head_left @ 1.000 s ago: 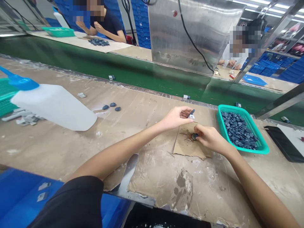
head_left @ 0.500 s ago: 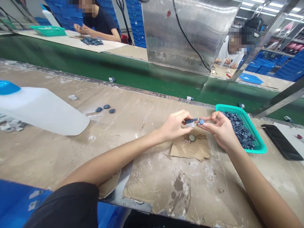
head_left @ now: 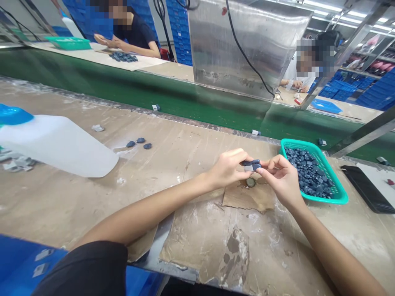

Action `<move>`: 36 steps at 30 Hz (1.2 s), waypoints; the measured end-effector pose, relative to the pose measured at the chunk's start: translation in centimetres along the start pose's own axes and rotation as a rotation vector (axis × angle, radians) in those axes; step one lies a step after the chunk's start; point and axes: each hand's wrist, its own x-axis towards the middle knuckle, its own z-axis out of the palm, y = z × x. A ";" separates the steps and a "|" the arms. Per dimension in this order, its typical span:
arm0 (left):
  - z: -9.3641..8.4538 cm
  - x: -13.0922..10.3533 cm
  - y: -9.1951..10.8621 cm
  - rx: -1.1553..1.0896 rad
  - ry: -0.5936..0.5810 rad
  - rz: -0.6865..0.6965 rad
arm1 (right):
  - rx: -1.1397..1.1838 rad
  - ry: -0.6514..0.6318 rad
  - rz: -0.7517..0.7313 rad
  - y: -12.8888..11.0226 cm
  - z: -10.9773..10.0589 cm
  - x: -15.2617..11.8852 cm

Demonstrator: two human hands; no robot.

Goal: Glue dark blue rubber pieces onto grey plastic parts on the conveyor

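Note:
My left hand [head_left: 230, 167] is closed, pinching a small light-grey and dark-blue plastic part [head_left: 248, 168] between thumb and fingers. With closed fingertips, my right hand [head_left: 283, 177] presses a small dark-blue piece [head_left: 256, 165] against the right end of that part. Fingers hide some of both pieces. Just beneath them, a round metal bottle cap [head_left: 251, 182] lies on a torn cardboard scrap [head_left: 242, 199]. Beside my right hand stands a green basket [head_left: 342, 198] full of small dark-blue pieces [head_left: 311, 172].
A white bottle with a blue cap [head_left: 70, 144] lies tilted at left, near grey parts [head_left: 20, 162] and three dark-blue pieces [head_left: 140, 140]. A black phone [head_left: 368, 190] lies at right. Beyond runs a green belt [head_left: 197, 100] carrying several parts; two people sit across it.
The dark-blue piece in my right hand has moved left and now meets the part in my left hand. Parts on the green belt have shifted right.

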 end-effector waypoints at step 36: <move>-6.0 4.9 -19.6 0.819 0.084 -0.803 | -1.503 -0.283 0.228 5.3 -14.2 7.0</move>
